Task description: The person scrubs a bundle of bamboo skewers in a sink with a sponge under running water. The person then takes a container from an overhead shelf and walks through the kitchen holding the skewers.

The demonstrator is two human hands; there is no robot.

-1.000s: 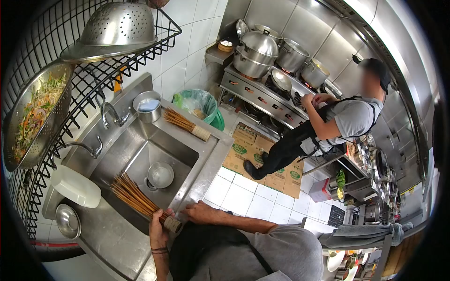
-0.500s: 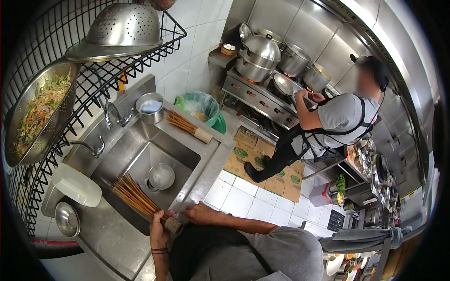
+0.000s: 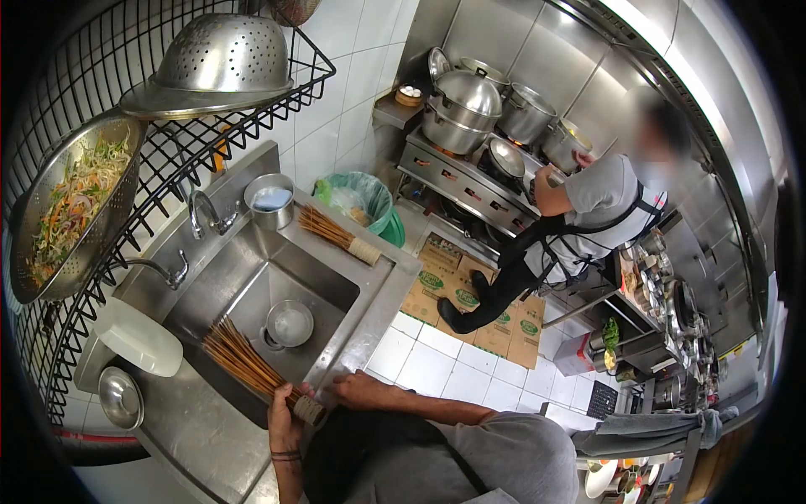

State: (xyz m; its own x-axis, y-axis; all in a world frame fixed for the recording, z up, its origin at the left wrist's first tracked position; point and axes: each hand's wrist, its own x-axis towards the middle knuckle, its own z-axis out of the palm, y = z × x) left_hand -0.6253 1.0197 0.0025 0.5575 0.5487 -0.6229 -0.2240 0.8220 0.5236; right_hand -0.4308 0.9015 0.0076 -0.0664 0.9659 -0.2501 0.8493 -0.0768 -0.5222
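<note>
My left hand (image 3: 284, 416) grips a bundle of thin brown sticks (image 3: 245, 356) near its wrapped end, and the loose ends fan out over the sink (image 3: 332, 294). Close to the sink's front rim is my right hand (image 3: 357, 391), fingers curled, just right of the wrapped end; what it holds, if anything, is hidden. A second stick bundle (image 3: 327, 228) lies on the sink's far ledge. Inside the basin sits a small metal bowl (image 3: 290, 323).
A co-worker (image 3: 600, 202) stands on cardboard (image 3: 470, 294) at the stove (image 3: 462, 181) with large pots. A wire rack (image 3: 176, 155) with colanders hangs at upper left. A green bin (image 3: 369, 197) stands behind the sink, and a metal pot (image 3: 269, 202) is by the faucet.
The co-worker has leaned toward the stove, one hand now by a pot. The stick bundle in my left hand has shifted slightly. My right hand has barely moved.
</note>
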